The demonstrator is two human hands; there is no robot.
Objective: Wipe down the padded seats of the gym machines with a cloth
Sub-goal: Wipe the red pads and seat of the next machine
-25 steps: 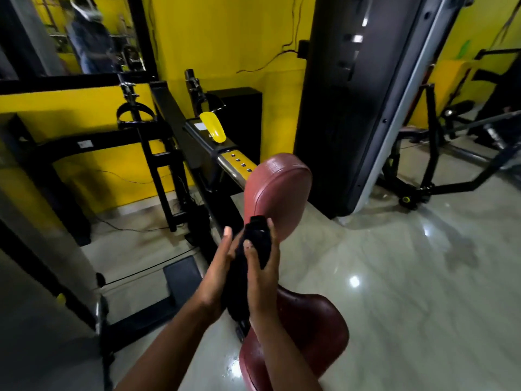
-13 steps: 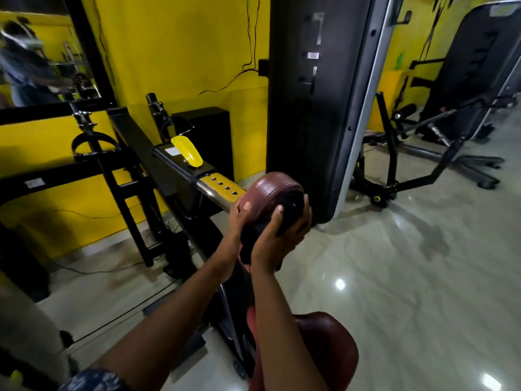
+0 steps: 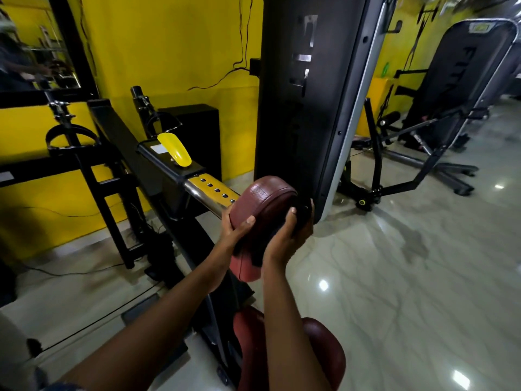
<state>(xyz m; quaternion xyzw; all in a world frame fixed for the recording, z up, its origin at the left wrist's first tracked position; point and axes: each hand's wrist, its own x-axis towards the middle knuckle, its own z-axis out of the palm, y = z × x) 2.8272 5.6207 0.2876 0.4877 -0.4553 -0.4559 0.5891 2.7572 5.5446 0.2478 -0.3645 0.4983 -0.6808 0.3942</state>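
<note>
Centre frame: left hand (image 3: 236, 231) grips the edge of maroon back pad (image 3: 262, 196); right hand (image 3: 283, 242) curls round black cloth (image 3: 301, 220), pressed to pad face. Risk: bunched cloth skips rim; pad swivels under pressure.

Maroon back pad (image 3: 263, 197) is gripped at its left edge by left hand (image 3: 236, 231). Black cloth (image 3: 302, 215) is held against the pad's right side by right hand (image 3: 283, 241), fingers curled. Maroon seat (image 3: 324, 351) is seen below the forearms. Black weight column (image 3: 307, 108) is seen just behind the pad.
</note>
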